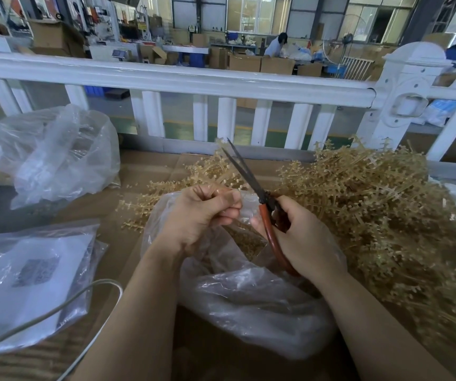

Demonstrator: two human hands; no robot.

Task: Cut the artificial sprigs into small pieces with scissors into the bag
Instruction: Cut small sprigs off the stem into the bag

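Nearest the camera, two bare forearms reach forward over a brown cardboard-covered worktable (128,171). A thin grey cable (64,303) loops across the lower left, lying over a flat clear plastic packet holding white paper (29,281); the paper carries a dark square printed patch, too blurred to read.

Between the arms sits a crumpled clear plastic bag (249,298), its mouth open upward, with small tan cut pieces (249,237) gathered inside. The left hand (202,213) is curled closed above the bag's mouth, fingertips pinched together on the bag's upper edge; whether it also holds a sprig cannot be told. The right hand (301,235) is wrapped round the orange-red looped handles of a pair of scissors with long dark metal blades (251,182). The blades point up and away to the left, parted slightly at the tips, above the bag.

Just behind the hands lie a few loose tan plastic artificial sprigs with small knobbed branches (166,193). To the right, a large heap of the same tan sprigs (372,210) covers the table, touching the right wrist's side of the bag. At far left stands a second bulging clear plastic bag (51,152).

Beyond the table runs a white railing with square balusters (194,78) and a domed white post (402,92). Behind it is a workshop floor with brown cardboard boxes (262,63) and a person in a white top (276,45) bending over a bench.
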